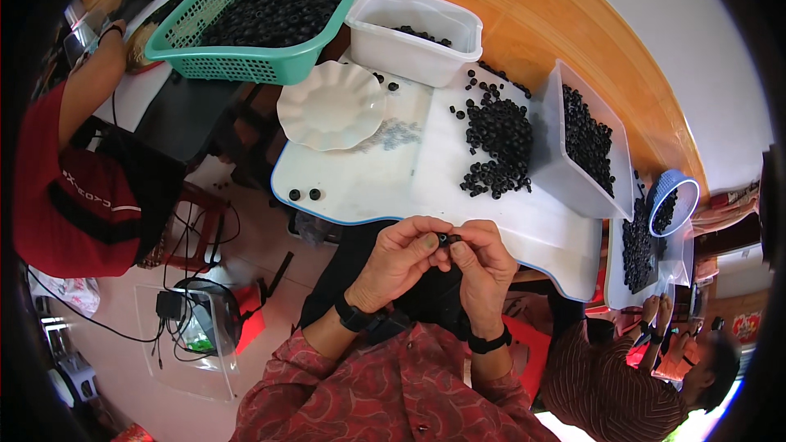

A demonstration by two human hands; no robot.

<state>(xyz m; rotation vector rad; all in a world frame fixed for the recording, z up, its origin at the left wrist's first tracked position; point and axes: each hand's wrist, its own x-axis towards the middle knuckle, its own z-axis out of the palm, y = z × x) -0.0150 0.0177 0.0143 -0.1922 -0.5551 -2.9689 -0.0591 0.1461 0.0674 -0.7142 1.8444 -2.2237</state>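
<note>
Both hands meet just in front of the near edge of the white table. My left hand pinches a small black ring-like part between thumb and forefinger. Fingers of my right hand close on a small dark piece touching it; its exact kind is too small to make out. Two black ring-like parts stand near the table's left edge. A heap of small black parts lies on the right half of the tabletop.
A scalloped white plate, a white tub and a grey bin of black parts stand on the table. A green basket sits at far left. People work on both sides. Cables lie over a clear box at lower left.
</note>
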